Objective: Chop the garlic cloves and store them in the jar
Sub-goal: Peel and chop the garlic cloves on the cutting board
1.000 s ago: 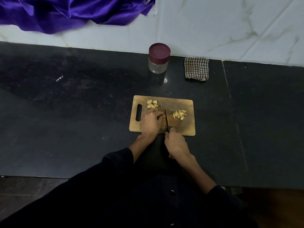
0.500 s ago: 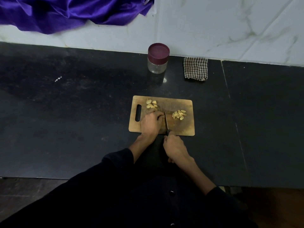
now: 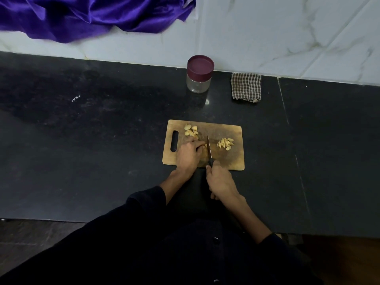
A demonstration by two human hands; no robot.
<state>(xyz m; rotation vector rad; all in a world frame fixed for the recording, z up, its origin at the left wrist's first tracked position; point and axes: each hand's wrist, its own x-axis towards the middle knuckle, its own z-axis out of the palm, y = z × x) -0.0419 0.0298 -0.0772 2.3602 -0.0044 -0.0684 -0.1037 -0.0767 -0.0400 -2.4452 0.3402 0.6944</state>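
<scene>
Two piles on cutting board [image 3: 236, 161]: whole garlic cloves [image 3: 191, 130] nr far-left corner, chopped pieces [image 3: 225, 143] toward right edge, kept apart so cut & uncut don't mix. Left hand [image 3: 189, 155] curled over a clove, pinning it. Right hand [image 3: 221, 182] gripping knife [image 3: 209, 148] handle, blade betw piles. Jar [image 3: 199, 74], lid on, at counter's back edge.

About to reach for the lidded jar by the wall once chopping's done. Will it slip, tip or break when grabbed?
The jar looks clear and empty, so probably light and easy to nudge over. Its smooth round wall may be slippery, and would likely roll if tipped. Whether it is glass or plastic cannot be told, so treat it as breakable. The maroon lid is on and offers a wider grip.
</scene>
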